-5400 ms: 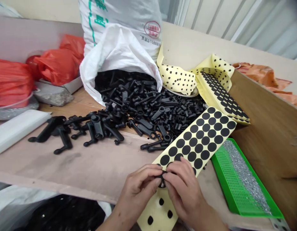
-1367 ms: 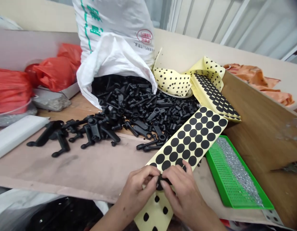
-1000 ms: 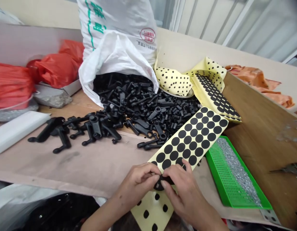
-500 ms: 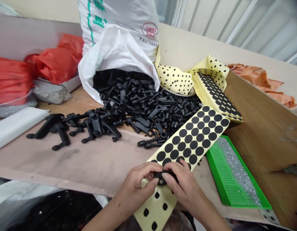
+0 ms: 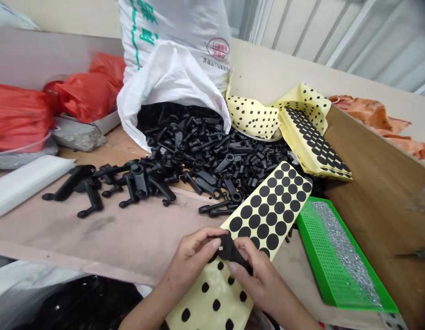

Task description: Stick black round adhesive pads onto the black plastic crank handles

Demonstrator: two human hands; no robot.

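Observation:
Both my hands are over a yellow backing sheet [image 5: 229, 293] of round black stickers, its near part bare but for small black dots. Between them is a black plastic crank handle [image 5: 229, 250], with a small shiny metal bit showing at its wide end. My left hand [image 5: 193, 256] pinches that wide end between thumb and fingers. My right hand [image 5: 255, 270] is closed around the arm of the same handle, hiding much of it. Beyond my fingers, the far part of the sheet carries rows of round black stickers [image 5: 263, 210].
Black crank handles and small parts [image 5: 198, 151] spill from a white woven sack [image 5: 178, 68]. Right stands a green tray [image 5: 318, 256] of small metal pieces. Folded sticker sheets [image 5: 315, 137] lie behind. Red bags [image 5: 19, 117] and a white foam block [image 5: 30, 183] are left.
The crank handle has turned in my hands, so its metal bit now faces up more plainly. The sticker sheet has shifted towards me, and more of its dotted part shows.

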